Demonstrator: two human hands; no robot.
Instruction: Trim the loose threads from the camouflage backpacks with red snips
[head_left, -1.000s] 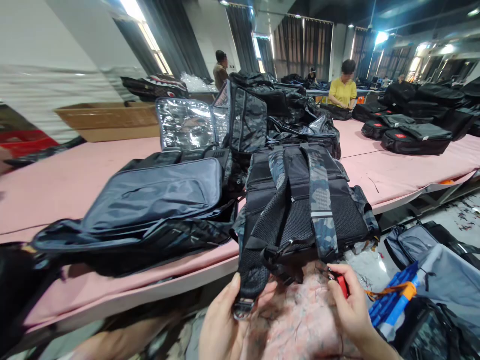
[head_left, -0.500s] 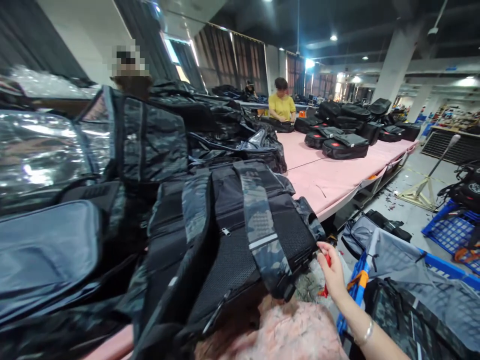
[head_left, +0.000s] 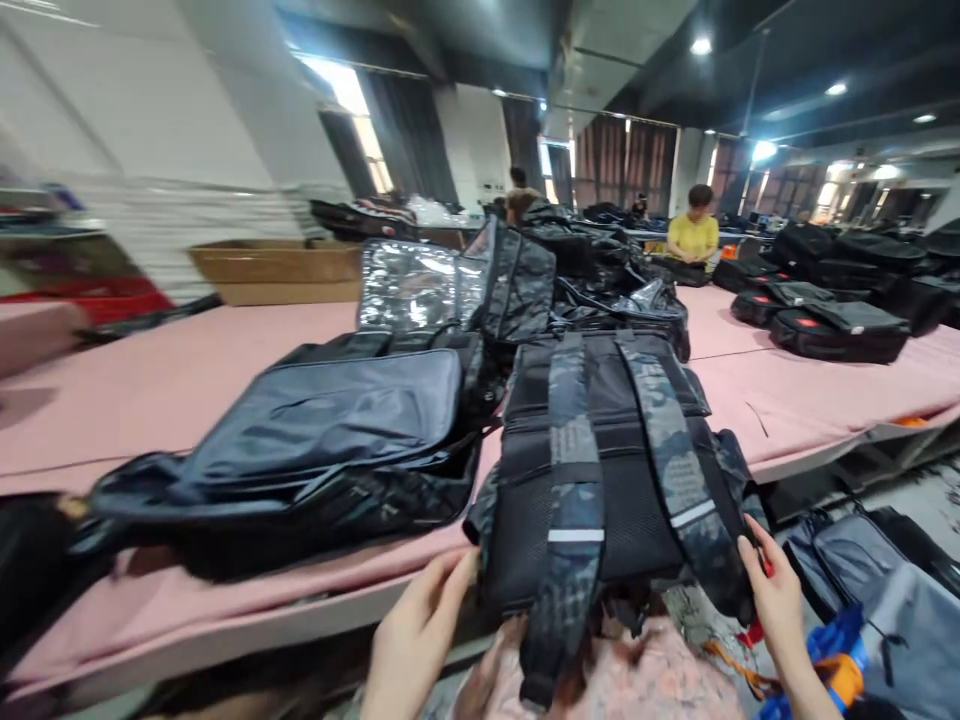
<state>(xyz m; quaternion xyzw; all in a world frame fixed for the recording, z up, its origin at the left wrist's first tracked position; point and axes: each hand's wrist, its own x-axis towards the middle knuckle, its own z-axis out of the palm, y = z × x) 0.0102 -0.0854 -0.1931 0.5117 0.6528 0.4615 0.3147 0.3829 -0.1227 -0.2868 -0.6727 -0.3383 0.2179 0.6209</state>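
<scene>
Pink desk (head_left: 150, 390): runs under the backpack and well out to both sides of it.
Open bag (head_left: 330, 410): lies just left of the backpack, grey lining up; its far left end is hard to part from the dark things there.
Backpack (head_left: 634, 500): straps up across the near edge of the desk, its lower end overhanging. Probably light for its size if unfilled; the mesh back looks padded, soft but fairly flat, the sides floppier. Nothing suggests it is fragile. Both lower corners, or the edges of the back panel, seem the surest hold. Its front face and any contents are hidden underneath.
Patterned pink cloth (head_left: 630, 680): below the backpack's lower end, cut off by the bottom edge.
Shoulder straps (head_left: 574, 420): lie down the backpack's back; likely limp and apt to swing, so a poor hold for steering.
Left hand (head_left: 416, 630): at the backpack's lower left corner, thumb and forefinger close together; I cannot tell whether they pinch fabric.
Right hand (head_left: 776, 590): at the backpack's lower right corner, fingers curled round a red item.
Red item (head_left: 766, 566): beside that corner, mostly covered; its shape cannot be made out.
</scene>
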